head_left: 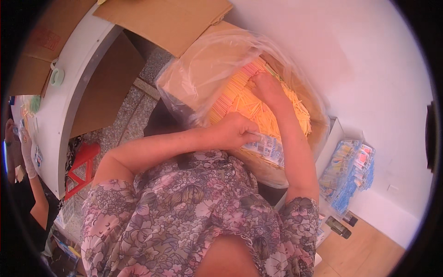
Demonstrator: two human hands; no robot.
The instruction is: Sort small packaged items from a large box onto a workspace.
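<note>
A large cardboard box point(217, 51) lined with a clear plastic bag point(194, 78) holds a mass of thin orange and yellow sticks point(240, 99). My right hand point(267, 87) reaches down among the sticks, fingers buried in them. My left hand point(237, 131) is closed on a flat printed packet point(267, 150) at the box's near edge. Both bare forearms come from a floral-patterned top point(184, 212).
A stack of printed blue packets point(350, 171) lies on a white surface at the right. A white table point(69, 78) curves along the left, with a red stool point(80, 166) under it. Another person's gloved hand point(27, 152) shows at the far left. A white wall is behind.
</note>
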